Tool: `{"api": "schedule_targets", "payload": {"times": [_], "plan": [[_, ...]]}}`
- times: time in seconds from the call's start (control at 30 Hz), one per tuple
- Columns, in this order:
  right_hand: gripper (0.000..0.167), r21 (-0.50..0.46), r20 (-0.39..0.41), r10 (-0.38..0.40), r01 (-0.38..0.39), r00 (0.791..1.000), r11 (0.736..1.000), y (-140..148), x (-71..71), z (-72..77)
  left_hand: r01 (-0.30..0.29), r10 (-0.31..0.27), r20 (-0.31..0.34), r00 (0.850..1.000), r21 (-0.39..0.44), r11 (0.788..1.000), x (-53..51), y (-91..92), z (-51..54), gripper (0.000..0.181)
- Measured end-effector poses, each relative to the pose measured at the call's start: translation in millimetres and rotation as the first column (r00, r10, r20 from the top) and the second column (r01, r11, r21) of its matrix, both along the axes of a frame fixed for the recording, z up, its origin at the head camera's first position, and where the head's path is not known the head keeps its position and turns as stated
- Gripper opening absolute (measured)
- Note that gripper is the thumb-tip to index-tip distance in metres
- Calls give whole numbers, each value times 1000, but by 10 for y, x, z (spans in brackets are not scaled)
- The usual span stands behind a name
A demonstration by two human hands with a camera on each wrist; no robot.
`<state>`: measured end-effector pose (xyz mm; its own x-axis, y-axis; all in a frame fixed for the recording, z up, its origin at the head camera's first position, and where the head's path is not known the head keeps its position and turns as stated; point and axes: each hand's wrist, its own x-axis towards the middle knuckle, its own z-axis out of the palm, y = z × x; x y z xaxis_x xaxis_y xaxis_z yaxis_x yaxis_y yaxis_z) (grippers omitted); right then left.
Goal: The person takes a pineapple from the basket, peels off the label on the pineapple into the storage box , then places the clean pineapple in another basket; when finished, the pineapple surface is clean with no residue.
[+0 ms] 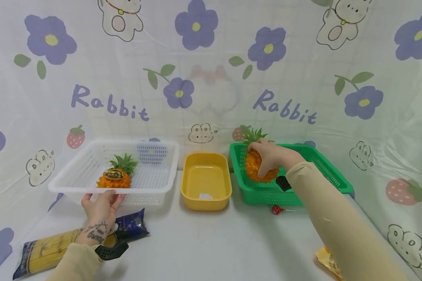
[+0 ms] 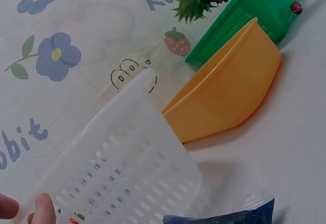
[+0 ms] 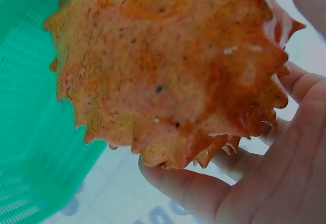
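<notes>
My right hand [image 1: 272,156] grips an orange pineapple [image 1: 254,166] with a green leafy crown, over the left part of the green basket [image 1: 267,198]. In the right wrist view, the fingers [image 3: 186,186] curl around the spiky pineapple [image 3: 168,81], close to the basket wall [image 3: 30,107]. My left hand [image 1: 100,210] pinches the front rim of the white basket [image 1: 144,191], its fingertips [image 2: 45,208] on either side of the rim. Inside this basket lies another pineapple [image 1: 116,177] with a dark label, its crown pointing back.
Between the baskets stands a yellow bin [image 1: 205,203] with a white patch inside. A blue-ended pack of spaghetti [image 1: 49,251] lies under the left forearm. A red lollipop [image 1: 277,210] is in front of the green basket; a yellow packet [image 1: 327,259] lies beside the right sleeve.
</notes>
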<state>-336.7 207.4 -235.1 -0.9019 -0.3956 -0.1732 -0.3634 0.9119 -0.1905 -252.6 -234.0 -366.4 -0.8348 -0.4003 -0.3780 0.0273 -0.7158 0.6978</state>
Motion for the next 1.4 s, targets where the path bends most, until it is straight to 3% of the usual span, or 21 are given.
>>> {"api": "schedule_targets", "payload": {"times": [0.23,0.43,0.63,0.9,1.17,1.4], "plan": [[79,2,95,-81,81,992,997,62,-216,-199,-5,5,-2,1000,-20,1000,-6,-12,-23,83],[83,11,123,-132,131,984,991,120,-262,-329,-19,18,-32,999,-43,999,-18,6,-48,83],[85,35,147,-131,127,980,991,156,-269,-461,-24,23,-22,999,-41,999,-1,29,-78,81],[75,-17,145,-82,85,986,996,133,-319,-477,-35,34,-30,999,-26,999,-21,-2,-46,81],[71,-37,201,-64,73,978,997,117,-287,-508,-36,36,-27,999,-7,999,0,-6,-55,84],[57,-166,118,-28,48,993,985,96,-180,-472,-30,31,-24,999,18,999,-21,0,-40,84]]}}
